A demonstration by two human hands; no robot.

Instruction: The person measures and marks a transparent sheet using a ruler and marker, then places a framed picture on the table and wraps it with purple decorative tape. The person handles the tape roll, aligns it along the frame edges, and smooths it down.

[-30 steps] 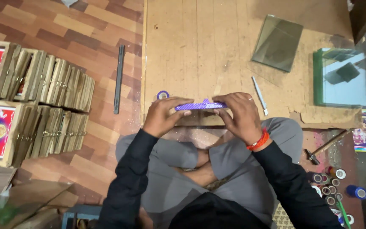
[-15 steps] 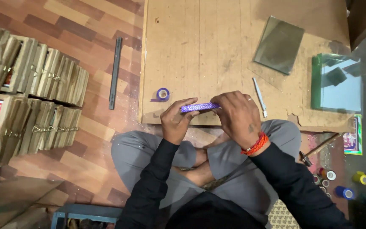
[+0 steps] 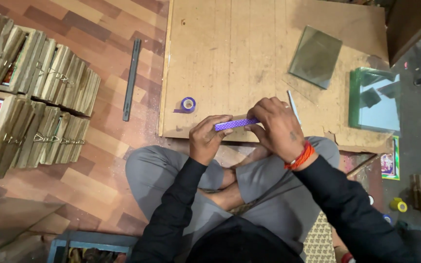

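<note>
Seated cross-legged on the floor, wooden board (image 3: 249, 58) in front of my knees.

Both hands on one thing: a narrow flat piece edged with purple dotted tape (image 3: 236, 124), held level just above the board's near edge. My left hand (image 3: 206, 138) has its fingers closed on the piece's left end, thumb under, fingertips over the top. My right hand (image 3: 277, 127) covers the right end, fingers curled down and pressed together on it; an orange thread band (image 3: 300, 157) sits on that wrist.

Roll of purple tape (image 3: 188, 104) lies flat on the board, near and to the left of my left hand, not touching it. A thin white stick (image 3: 293, 106) lies on the board just beyond my right hand.

Farther right on the board: one grey glass pane (image 3: 315, 56), tilted; a stack of greenish glass panes (image 3: 375, 100) at the board's right edge.

Left, on the wood floor: a long dark metal ruler (image 3: 131, 79) beside the board, then two rows of wooden picture frames (image 3: 49, 97) standing on edge.
</note>
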